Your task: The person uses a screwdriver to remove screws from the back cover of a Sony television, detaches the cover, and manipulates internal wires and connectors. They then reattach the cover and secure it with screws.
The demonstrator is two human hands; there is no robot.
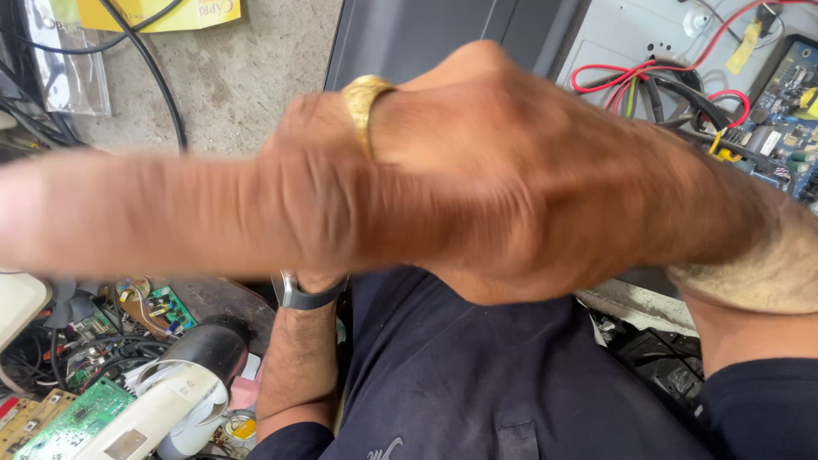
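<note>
My right hand [477, 179] fills the middle of the head view, very close to the camera and blurred. It wears a gold ring [365, 102], and one finger stretches out to the left edge. Its palm side is turned away, so whatever it may hold is hidden. My left forearm [298, 366] rises from the bottom with a dark wristwatch [305, 295]. The left hand itself is hidden behind the right hand. My dark blue shirt [460, 375] lies below both arms.
An open grey chassis [630, 34] at top right holds red wires [673, 72] and a blue circuit board [780, 111]. Green circuit boards [85, 417], a white and black cylinder [183, 383] and loose cables [153, 77] lie at left on the concrete floor [247, 68].
</note>
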